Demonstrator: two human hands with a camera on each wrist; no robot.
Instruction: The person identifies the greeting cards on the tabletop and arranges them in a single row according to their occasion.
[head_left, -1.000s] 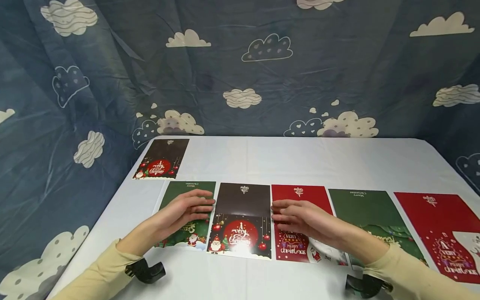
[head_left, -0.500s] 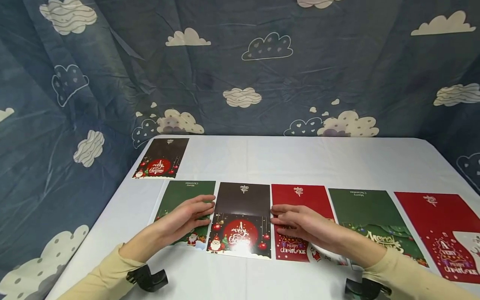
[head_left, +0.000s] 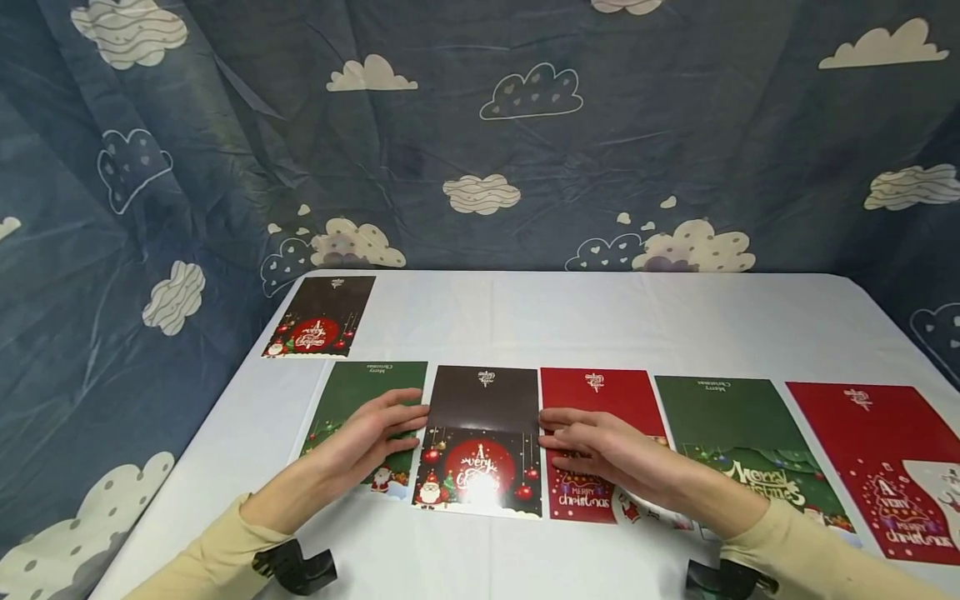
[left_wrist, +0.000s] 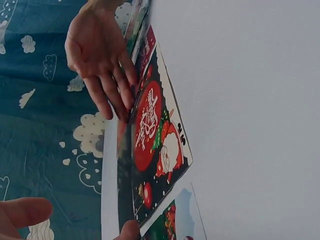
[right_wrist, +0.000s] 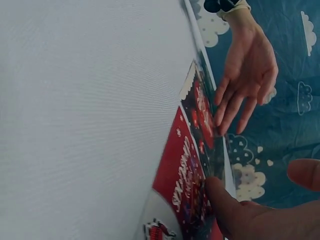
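A black Christmas card (head_left: 484, 400) with a red circle lies flat on the table in the head view, between the two hands. My left hand (head_left: 375, 437) reaches over a green card (head_left: 360, 383), its extended fingertips at the black card's left edge. From the other side my right hand (head_left: 607, 446) spans a red card (head_left: 596, 396), with fingertips at the black card's right edge. Both hands have fairly straight fingers, and neither grips anything. The wrist views show the same black card (left_wrist: 170, 150) lying flat, with the opposite hand (right_wrist: 247, 75) across it.
Farther right in the row lie another green card (head_left: 716, 408) and another red card (head_left: 855, 425). A second black card (head_left: 322, 317) lies at the table's back left. White cloth covers the table (head_left: 600, 321); a cloud-patterned curtain (head_left: 420, 142) hangs behind.
Both hands have shifted slightly toward the near edge of the table, mostly in the first half second. The cards have kept their places.
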